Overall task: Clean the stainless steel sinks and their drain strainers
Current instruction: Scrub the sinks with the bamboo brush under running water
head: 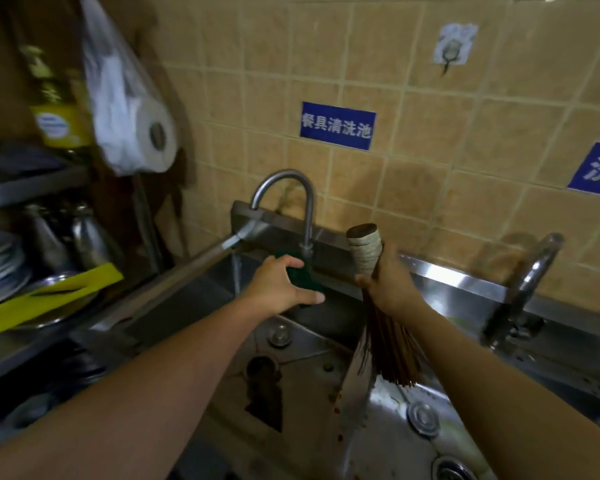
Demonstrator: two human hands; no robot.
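My left hand [279, 287] grips a dark green scouring pad [300, 275] just below the spout of the curved faucet [293, 202], beside a thin stream of running water [236, 273]. My right hand [390, 284] holds a bamboo whisk brush [383, 306] upright by its bound handle, its brown bristles hanging over the divider between the two steel sinks. The left sink [291, 341] shows a round fitting and a dark drain opening [262, 370]. In the right sink [402, 393] lie a round fitting [423, 419] and a drain strainer [452, 471] at the bottom edge.
A second faucet [530, 271] stands at the right. A shelf on the left holds stacked plates [0, 268], metal jugs and a yellow strip [49, 296]. A bag with a paper roll [136, 116] hangs above. Blue signs [337, 125] are stuck on the tiled wall.
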